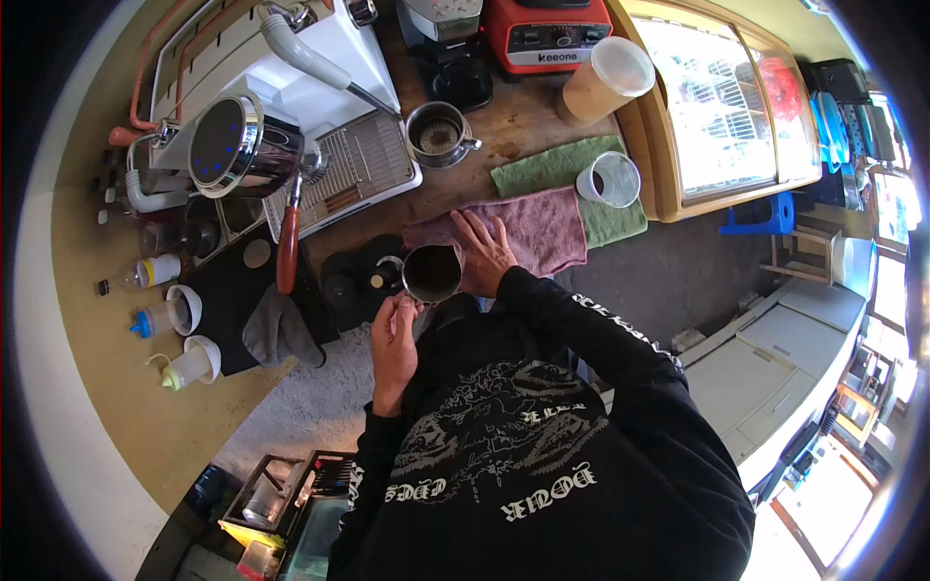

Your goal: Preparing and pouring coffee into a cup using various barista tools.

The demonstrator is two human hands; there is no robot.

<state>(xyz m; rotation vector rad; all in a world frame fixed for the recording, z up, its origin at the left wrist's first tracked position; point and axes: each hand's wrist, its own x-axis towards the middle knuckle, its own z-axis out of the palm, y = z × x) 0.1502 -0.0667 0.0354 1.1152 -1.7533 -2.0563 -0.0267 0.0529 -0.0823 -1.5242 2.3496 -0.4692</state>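
Observation:
My left hand [396, 338] pinches the handle side of a metal milk pitcher [431, 273]. The pitcher is seen from above, its inside dark, so its contents cannot be told. My right hand [485, 247] lies on a folded mauve cloth [541, 225] at the counter's front edge, fingers apart, beside the pitcher. Under part of that cloth is a green cloth [617, 218], with a clear plastic cup [609, 180] standing on it. Just left of the pitcher, a tamper [385, 274] sits in a black tamping stand [341, 283].
An espresso machine [254, 87] with a wooden-handled portafilter [288, 247] fills the left. Behind stand a metal cup [437, 136], a coffee grinder [454, 65], a red blender base [548, 36] and a lidded plastic container [607, 80]. A glass-fronted cabinet [672, 189] borders the right.

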